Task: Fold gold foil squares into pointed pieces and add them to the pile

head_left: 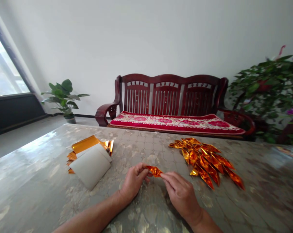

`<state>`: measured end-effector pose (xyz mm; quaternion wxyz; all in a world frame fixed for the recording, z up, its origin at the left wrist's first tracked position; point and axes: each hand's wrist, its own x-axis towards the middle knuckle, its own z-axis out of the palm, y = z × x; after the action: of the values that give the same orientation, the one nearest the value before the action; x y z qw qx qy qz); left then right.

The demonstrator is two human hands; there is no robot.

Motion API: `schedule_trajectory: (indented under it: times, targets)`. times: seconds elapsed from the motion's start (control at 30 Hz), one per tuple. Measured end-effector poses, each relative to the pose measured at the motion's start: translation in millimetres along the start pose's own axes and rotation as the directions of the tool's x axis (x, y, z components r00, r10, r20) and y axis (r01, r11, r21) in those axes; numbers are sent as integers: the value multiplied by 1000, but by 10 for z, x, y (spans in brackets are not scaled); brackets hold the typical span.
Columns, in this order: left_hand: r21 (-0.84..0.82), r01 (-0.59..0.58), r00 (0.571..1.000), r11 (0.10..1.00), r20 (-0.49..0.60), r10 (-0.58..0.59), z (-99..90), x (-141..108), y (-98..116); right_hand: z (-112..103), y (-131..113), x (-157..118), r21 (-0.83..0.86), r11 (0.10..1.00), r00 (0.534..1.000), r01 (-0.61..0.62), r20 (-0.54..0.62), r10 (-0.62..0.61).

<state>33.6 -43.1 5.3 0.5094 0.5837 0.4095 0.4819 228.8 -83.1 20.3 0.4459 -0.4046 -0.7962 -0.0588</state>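
A creased orange-gold foil strip (154, 171), just beside a heap of pointed foil folds (204, 160)

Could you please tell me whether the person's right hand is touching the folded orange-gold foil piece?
Touching: the head view shows the right hand holding the end of the foil piece.

1. Tabletop (263, 191): the items in 2-4 are on or over it.
2. Left side: stack of foil sheets (84, 145), with a flat pad (90, 166) lying on top, covering most of it.
3. Right side: pile of folded foil pieces (204, 160), well apart from the stack.
4. Between them, near the front edge: left hand (134, 181) and right hand (181, 194) pinch one folded foil piece (154, 171), just beside the pile.
5. Behind the table: wooden bench (168, 95), seat cushion (175, 123) on it.
6. Left of bench: potted plant (62, 98), then window (5, 64) further left.
7. Right of bench: leafy plant (265, 87).
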Motion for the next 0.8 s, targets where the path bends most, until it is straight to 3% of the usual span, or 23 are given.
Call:
schedule_trajectory:
  times: [0.17,0.33,0.57,0.8]
  targets:
    - [17,-2,1000,1000,17,2,-29,-47,51,-15,-41,23,-80,995,998,56,20,-54]
    - [168,8,1000,986,20,-11,-33,-76,137,-23,-62,32,-131,985,993,109,51,-103]
    - [226,-12,1000,974,4,12,-13,-81,191,-51,-79,41,-160,978,991,133,51,-127]
    - [104,85,995,991,-63,-79,-19,-15,130,-88,-232,54,-169,959,973,225,90,-213]
